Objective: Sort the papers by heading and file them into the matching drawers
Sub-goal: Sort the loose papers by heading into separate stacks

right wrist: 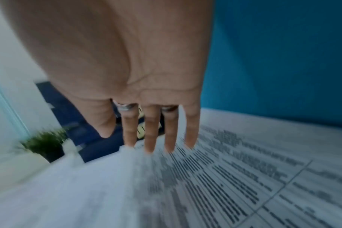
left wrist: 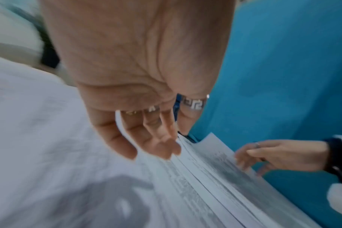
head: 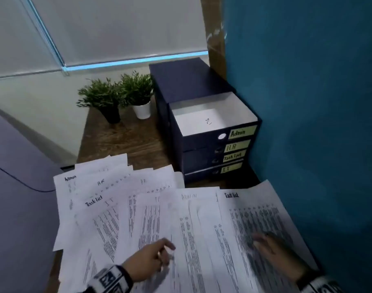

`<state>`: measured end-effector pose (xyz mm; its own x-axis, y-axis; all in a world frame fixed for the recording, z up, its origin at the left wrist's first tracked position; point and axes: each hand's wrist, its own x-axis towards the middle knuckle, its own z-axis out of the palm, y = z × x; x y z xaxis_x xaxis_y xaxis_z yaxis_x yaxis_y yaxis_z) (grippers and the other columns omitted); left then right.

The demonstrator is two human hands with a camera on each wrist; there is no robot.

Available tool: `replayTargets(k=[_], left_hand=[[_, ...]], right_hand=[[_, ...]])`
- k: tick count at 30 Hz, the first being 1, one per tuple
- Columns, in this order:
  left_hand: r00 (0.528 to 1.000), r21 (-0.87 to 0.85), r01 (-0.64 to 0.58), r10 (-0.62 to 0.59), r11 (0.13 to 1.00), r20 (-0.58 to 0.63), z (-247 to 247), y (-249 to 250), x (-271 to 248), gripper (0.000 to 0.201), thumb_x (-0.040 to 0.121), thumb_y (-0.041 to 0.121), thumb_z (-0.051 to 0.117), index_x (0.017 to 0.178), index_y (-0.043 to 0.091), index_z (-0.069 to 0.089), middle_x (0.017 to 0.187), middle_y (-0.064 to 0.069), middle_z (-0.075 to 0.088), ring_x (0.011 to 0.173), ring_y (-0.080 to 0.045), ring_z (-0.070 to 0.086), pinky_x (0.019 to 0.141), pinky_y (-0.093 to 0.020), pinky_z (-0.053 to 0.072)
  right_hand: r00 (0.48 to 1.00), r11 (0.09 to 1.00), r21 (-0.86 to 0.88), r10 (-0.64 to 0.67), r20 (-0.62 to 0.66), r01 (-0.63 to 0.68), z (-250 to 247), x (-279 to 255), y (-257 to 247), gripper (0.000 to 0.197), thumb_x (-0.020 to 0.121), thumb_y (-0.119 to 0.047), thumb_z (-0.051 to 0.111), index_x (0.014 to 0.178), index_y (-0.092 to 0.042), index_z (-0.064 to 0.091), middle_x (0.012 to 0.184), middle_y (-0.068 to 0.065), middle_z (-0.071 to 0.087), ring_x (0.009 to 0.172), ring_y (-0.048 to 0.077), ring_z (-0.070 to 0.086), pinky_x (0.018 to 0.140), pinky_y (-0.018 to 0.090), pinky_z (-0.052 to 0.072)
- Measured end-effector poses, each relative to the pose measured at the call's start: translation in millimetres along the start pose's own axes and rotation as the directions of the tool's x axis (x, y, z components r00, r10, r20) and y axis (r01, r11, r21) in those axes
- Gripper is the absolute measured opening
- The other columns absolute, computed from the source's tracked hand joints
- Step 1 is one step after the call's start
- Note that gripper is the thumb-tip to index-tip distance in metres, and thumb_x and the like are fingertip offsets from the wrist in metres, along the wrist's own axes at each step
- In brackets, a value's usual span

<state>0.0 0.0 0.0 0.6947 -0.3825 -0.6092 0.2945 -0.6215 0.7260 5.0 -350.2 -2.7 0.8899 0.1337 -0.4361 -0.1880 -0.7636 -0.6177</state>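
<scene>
The left hand (head: 148,258) hovers loose-fingered, gripping nothing, over the fanned papers (head: 121,210); the right hand (head: 274,249) lies flat on the "Task list" sheet (head: 252,210); beyond both, the open Admin drawer (head: 204,120) waits; overlapping headings risk misfiling.

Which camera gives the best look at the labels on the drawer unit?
The head view. It shows the drawer unit front-on, with four yellow labels reading Admin, HR, Task List and IT, and the Admin drawer open. The right wrist view shows only a blurred dark blue block behind the fingers. The left wrist view does not show the labels.
</scene>
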Motion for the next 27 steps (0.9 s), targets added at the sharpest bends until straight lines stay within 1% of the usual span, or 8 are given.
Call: replayTargets(k=[3,9,13,15,17,21,24,27], left_hand=[[0.996,-0.025,-0.048,0.046,0.999,-0.073,8.4,28.8,46.7,0.037,0.089,-0.005,0.038,0.102,0.027,0.051,0.081,0.008,0.056,0.060,0.012,0.057,0.063,-0.014,0.045],[0.993,-0.329,-0.016,-0.022,0.944,-0.113,64.3,67.1,106.1,0.037,0.089,-0.011,0.032,0.119,0.010,0.038,0.081,0.004,0.052,0.069,-0.007,0.051,0.056,-0.011,0.039],[0.978,-0.549,-0.002,-0.114,0.836,-0.176,96.3,79.6,126.8,0.040,0.089,-0.010,0.043,0.124,0.009,0.033,0.075,0.001,0.049,0.067,-0.011,0.051,0.062,-0.021,0.041],[0.983,-0.527,0.009,-0.105,0.850,-0.153,109.4,84.8,133.1,0.038,0.089,0.000,0.052,0.120,0.012,0.036,0.068,0.002,0.040,0.063,-0.012,0.047,0.062,-0.025,0.043],[0.986,-0.432,-0.005,-0.069,0.902,-0.154,118.5,86.7,139.4,0.040,0.088,0.003,0.055,0.125,0.011,0.042,0.065,-0.002,0.045,0.063,-0.012,0.049,0.058,-0.023,0.044],[0.982,-0.346,-0.046,-0.022,0.937,-0.189,122.7,84.2,139.7,0.040,0.086,-0.006,0.051,0.120,0.015,0.054,0.092,-0.004,0.069,0.081,-0.014,0.061,0.063,-0.015,0.045],[0.973,-0.445,-0.113,0.008,0.888,-0.230,109.3,78.6,125.0,0.039,0.086,-0.012,0.049,0.100,0.022,0.062,0.094,-0.002,0.071,0.089,-0.013,0.065,0.076,-0.019,0.049],[0.981,-0.519,-0.143,0.049,0.843,-0.190,87.1,71.6,97.8,0.034,0.086,-0.013,0.050,0.101,0.015,0.061,0.068,0.006,0.071,0.068,-0.004,0.064,0.063,-0.019,0.051]], right_hand=[[0.996,0.962,-0.263,0.059,-0.069,-0.076,10.4,32.4,-0.2,0.043,0.095,-0.035,0.043,0.136,-0.022,0.042,0.143,0.002,0.041,0.132,0.017,0.037,0.108,0.024,0.029],[0.985,0.918,-0.366,0.169,0.023,-0.149,32.1,42.1,19.6,0.058,0.096,-0.038,0.035,0.147,-0.034,0.008,0.157,0.002,-0.013,0.145,0.025,-0.009,0.118,0.045,0.005],[0.984,0.895,-0.420,0.175,0.025,-0.149,39.4,38.0,24.0,0.063,0.097,-0.039,0.032,0.146,-0.033,-0.007,0.156,0.001,-0.021,0.144,0.027,-0.016,0.116,0.048,0.000],[0.986,0.889,-0.434,0.169,0.014,-0.146,41.0,36.4,24.3,0.064,0.097,-0.039,0.030,0.146,-0.031,-0.010,0.155,0.001,-0.023,0.144,0.027,-0.018,0.116,0.048,-0.001],[0.987,0.885,-0.443,0.160,0.006,-0.141,42.4,36.1,25.5,0.064,0.097,-0.040,0.029,0.146,-0.029,-0.011,0.155,0.002,-0.024,0.143,0.027,-0.019,0.116,0.048,-0.002],[0.995,0.916,-0.388,0.099,-0.018,-0.098,36.8,37.2,28.6,0.065,0.094,-0.048,0.033,0.148,-0.028,0.002,0.158,0.001,-0.010,0.145,0.024,-0.007,0.117,0.043,0.003],[0.950,0.996,-0.079,0.019,-0.312,-0.046,25.3,38.9,32.3,0.067,0.089,-0.048,0.047,0.144,-0.016,0.027,0.154,0.010,0.023,0.141,0.026,0.022,0.115,0.034,0.018],[0.841,0.985,0.132,-0.020,-0.541,0.108,16.8,43.7,41.1,0.076,0.078,-0.028,0.063,0.143,-0.016,0.026,0.147,0.013,0.034,0.136,0.027,0.033,0.112,0.036,0.024]])
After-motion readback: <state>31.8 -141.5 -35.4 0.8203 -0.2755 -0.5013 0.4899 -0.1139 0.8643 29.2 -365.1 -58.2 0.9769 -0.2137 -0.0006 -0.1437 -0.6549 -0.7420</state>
